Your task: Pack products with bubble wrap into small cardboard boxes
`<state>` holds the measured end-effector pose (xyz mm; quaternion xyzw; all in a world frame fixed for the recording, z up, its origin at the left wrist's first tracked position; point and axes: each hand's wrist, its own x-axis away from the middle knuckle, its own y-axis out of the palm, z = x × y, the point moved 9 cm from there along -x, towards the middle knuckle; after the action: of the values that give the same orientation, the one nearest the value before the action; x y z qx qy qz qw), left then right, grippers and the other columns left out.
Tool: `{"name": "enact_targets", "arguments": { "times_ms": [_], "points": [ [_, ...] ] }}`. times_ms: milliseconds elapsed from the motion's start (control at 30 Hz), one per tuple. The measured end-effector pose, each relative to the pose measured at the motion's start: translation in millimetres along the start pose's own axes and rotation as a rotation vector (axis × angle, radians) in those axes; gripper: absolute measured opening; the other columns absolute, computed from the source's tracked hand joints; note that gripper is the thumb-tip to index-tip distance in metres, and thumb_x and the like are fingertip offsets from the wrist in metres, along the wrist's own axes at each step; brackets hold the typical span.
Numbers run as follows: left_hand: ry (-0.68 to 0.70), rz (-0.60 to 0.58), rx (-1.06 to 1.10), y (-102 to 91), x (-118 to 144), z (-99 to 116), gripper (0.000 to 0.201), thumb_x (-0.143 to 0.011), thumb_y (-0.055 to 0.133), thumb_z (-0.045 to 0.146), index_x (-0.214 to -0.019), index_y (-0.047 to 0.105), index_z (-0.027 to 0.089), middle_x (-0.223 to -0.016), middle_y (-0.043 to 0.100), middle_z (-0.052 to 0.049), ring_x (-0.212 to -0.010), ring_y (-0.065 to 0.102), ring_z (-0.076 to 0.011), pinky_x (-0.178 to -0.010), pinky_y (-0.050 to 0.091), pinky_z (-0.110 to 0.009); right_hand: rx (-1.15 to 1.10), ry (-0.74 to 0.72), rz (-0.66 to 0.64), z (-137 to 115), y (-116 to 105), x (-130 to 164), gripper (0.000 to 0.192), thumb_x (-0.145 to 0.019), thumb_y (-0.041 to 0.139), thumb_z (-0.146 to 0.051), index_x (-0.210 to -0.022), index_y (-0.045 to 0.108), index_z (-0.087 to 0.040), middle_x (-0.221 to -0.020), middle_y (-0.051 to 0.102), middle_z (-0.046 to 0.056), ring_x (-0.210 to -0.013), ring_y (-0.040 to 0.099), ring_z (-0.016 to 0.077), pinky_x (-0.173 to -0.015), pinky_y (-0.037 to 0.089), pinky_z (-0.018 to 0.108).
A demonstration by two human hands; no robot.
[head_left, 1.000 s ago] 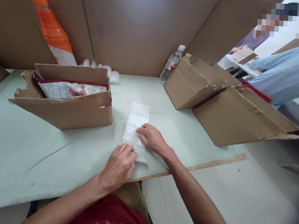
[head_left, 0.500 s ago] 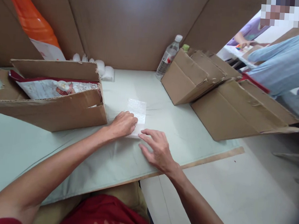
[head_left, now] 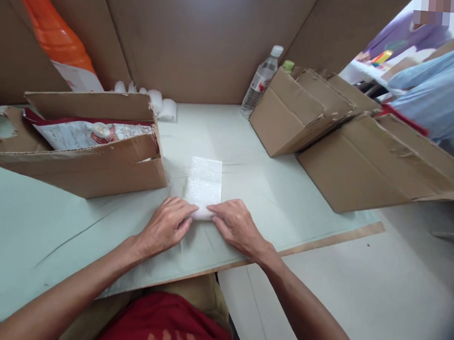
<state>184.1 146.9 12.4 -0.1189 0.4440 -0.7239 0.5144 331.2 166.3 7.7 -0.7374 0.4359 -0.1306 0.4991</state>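
A small white sheet of bubble wrap [head_left: 205,181] lies flat on the pale green table cover, its near end folded or rolled over into a rounded edge. My left hand [head_left: 169,220] grips the left end of that near edge between thumb and fingers. At the right end, my right hand [head_left: 236,225] grips the same edge, fingertips on top and thumb at the near side. Whether anything is inside the fold is hidden.
An open cardboard box [head_left: 126,170] holding a printed bag [head_left: 85,133] stands left. White rolls [head_left: 168,110] and an orange bottle [head_left: 54,28] are behind it. A clear bottle [head_left: 259,84] and more cardboard boxes [head_left: 352,163] stand right. Beyond them are other people.
My left hand has drawn back from atop the bubble wrap to its near left edge. My right hand has closed on the right edge. The near end looks more rounded; the view has shifted slightly.
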Motion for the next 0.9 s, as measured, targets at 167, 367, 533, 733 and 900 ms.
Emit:
{"name": "enact_targets", "arguments": {
  "times_ms": [167, 367, 533, 733, 900],
  "points": [
    [-0.268, -0.058, 0.181, 9.1, 20.4, -11.5, 0.033, -0.089, 0.056, 0.019, -0.121, 0.066, 0.02, -0.104, 0.077, -0.003, -0.08, 0.069, -0.0162, -0.073, 0.054, -0.028, -0.179, 0.106, -0.096, -14.1, -2.5, 21.8, 0.027, -0.095, 0.058, -0.025, -0.121, 0.068, -0.024, -0.11, 0.076, 0.005, -0.097, 0.069, 0.0214, -0.085, 0.051, 0.035],
    [-0.246, -0.007, -0.003, 11.2, 7.1, -15.1, 0.037, -0.085, 0.057, 0.014, -0.12, 0.066, 0.021, -0.107, 0.074, -0.006, -0.089, 0.068, -0.0195, -0.083, 0.055, -0.032, 0.227, -0.093, 0.037, -48.9, -5.9, 33.9, 0.032, -0.091, 0.061, -0.024, -0.123, 0.064, -0.022, -0.13, 0.064, 0.014, -0.113, 0.059, 0.0311, -0.093, 0.045, 0.048],
    [-0.073, 0.101, -0.029, -3.7, 15.1, 4.4, 0.027, -0.092, 0.057, 0.024, -0.118, 0.065, 0.018, -0.119, 0.069, -0.012, -0.111, 0.061, -0.0273, -0.098, 0.049, -0.044, 0.193, -0.093, -0.002, -41.5, 9.7, 23.5, 0.03, -0.094, 0.057, -0.015, -0.123, 0.063, -0.019, -0.119, 0.071, 0.012, -0.103, 0.064, 0.0272, -0.088, 0.046, 0.044],
    [-0.087, 0.012, 0.089, -4.2, 44.0, 9.8, 0.039, -0.089, 0.056, 0.017, -0.127, 0.059, 0.02, -0.111, 0.074, -0.007, -0.096, 0.067, -0.0213, -0.089, 0.051, -0.037, -0.223, 0.081, -0.124, -30.0, 12.5, 28.3, 0.03, -0.1, 0.055, -0.029, -0.128, 0.062, -0.025, -0.121, 0.073, 0.006, -0.103, 0.069, 0.0216, -0.086, 0.054, 0.035],
    [-0.266, 0.033, -0.07, 1.7, 33.5, -13.0, 0.034, -0.09, 0.055, 0.022, -0.122, 0.062, 0.018, -0.11, 0.072, -0.01, -0.099, 0.067, -0.0261, -0.091, 0.052, -0.042, 0.134, -0.02, 0.065, -49.1, -3.0, 30.5, 0.028, -0.097, 0.057, -0.028, -0.122, 0.065, -0.02, -0.131, 0.065, 0.015, -0.115, 0.061, 0.0294, -0.094, 0.048, 0.046]
  ]
}}
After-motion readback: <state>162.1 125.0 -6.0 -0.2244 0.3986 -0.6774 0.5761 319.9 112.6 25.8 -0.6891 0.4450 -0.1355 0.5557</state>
